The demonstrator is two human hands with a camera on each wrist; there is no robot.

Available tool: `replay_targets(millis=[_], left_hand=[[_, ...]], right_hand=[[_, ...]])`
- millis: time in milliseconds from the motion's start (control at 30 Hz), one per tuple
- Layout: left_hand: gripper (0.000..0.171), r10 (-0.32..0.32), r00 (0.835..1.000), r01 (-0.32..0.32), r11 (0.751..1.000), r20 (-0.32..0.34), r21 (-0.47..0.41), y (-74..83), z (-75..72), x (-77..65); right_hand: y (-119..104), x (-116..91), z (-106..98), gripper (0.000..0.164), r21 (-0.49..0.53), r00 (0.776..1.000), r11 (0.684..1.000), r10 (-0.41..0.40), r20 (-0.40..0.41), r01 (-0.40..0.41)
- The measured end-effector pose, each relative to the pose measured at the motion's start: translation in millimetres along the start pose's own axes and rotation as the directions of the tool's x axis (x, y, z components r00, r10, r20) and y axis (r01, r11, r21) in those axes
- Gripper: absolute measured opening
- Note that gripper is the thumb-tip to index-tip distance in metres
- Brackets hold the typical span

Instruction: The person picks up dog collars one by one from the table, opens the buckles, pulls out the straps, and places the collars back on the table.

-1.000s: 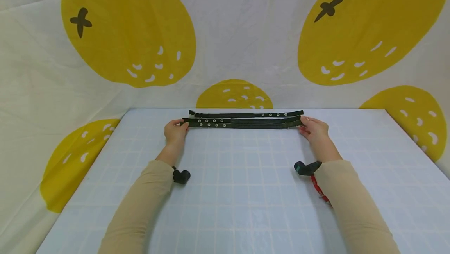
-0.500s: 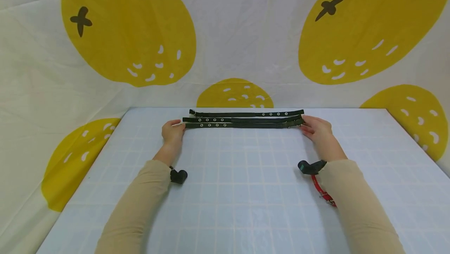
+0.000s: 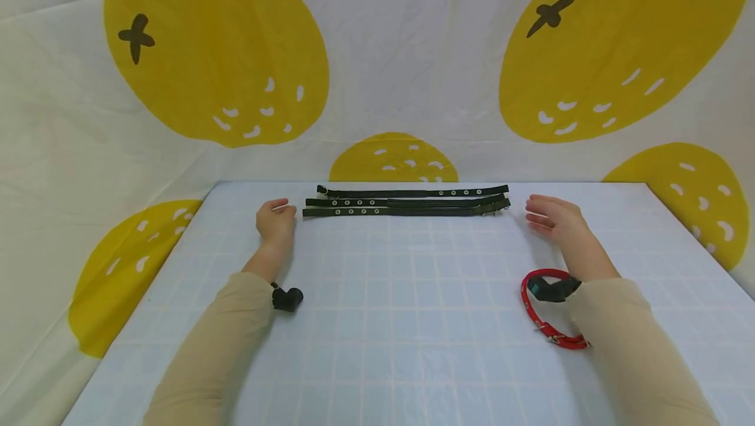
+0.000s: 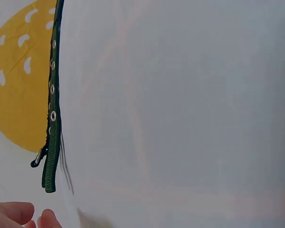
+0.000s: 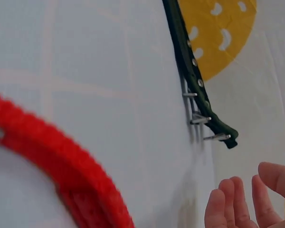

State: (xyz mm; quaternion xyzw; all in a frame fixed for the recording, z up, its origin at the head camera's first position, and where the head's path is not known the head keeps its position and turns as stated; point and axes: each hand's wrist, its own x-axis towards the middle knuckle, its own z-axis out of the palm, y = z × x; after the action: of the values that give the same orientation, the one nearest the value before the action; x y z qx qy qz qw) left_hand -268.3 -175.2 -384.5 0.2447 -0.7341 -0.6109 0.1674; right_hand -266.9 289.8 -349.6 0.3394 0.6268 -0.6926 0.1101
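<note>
A yellow-patterned white curtain (image 3: pixel 407 59) hangs behind the pale checked tablecloth (image 3: pixel 401 308).

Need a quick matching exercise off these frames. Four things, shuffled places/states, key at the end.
Things
1. Red ribbed looped strap
2. Rearmost long flat dark strap
3. Frontmost long flat dark strap
4. Left hand

Places/states
A. Metal eyelets nearer its left end
B. Beyond the straps' left ends, holding nothing
C. By the tan right sleeve
D. Metal eyelets nearer its right end

Pairs: 1-C, 2-D, 3-A, 4-B
</note>
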Motion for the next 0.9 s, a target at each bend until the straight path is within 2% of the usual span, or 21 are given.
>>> replay_targets(millis=[67,167,267,400,500,567,667,800,900], left_hand=[[0.031,0.01,1.0,-0.01,1.0,0.005,0.005,1.6,-2.4,-1.0],[0.03,0.026,0.998,-0.028,0.999,0.049,0.043,0.5,-5.0,-4.2],[0.028,0.045,0.993,-0.055,0.995,0.112,0.087,-2.1,-3.7,-11.7],[0.026,0.051,0.978,-0.067,0.995,0.205,0.073,0.0,3.3,-27.5],[0.027,0.039,0.956,-0.052,0.998,0.292,0.039,4.0,10.6,-41.8],[0.028,0.021,0.934,-0.037,0.999,0.357,0.036,6.1,17.0,-52.2],[0.029,-0.009,0.891,-0.021,0.998,0.453,0.062,8.3,29.6,-70.0],[0.028,-0.042,0.822,-0.019,0.995,0.568,0.1,9.5,47.6,-94.6],[0.027,-0.047,0.76,-0.045,0.991,0.648,0.125,9.5,59.8,-111.6]], right_hand=[[0,-3,-7,0.067,-0.04,1.0,0.999,-0.011,0.024,0.012],[-1,-7,-17,0.069,-0.057,0.997,0.998,-0.026,0.069,0.03],[-3,-10,-29,0.05,-0.077,0.992,0.996,-0.042,0.123,0.052],[-4,-15,-45,0.022,-0.155,0.97,0.98,-0.088,0.226,0.125],[-3,-19,-54,0.024,-0.253,0.951,0.947,-0.124,0.282,0.199],[-1,-21,-59,0.029,-0.32,0.941,0.916,-0.143,0.306,0.244],[3,-25,-68,0.028,-0.402,0.929,0.868,-0.155,0.337,0.291],[9,-28,-79,0.009,-0.487,0.916,0.807,-0.156,0.369,0.334],[13,-32,-88,0.011,-0.543,0.905,0.756,-0.15,0.398,0.365]])
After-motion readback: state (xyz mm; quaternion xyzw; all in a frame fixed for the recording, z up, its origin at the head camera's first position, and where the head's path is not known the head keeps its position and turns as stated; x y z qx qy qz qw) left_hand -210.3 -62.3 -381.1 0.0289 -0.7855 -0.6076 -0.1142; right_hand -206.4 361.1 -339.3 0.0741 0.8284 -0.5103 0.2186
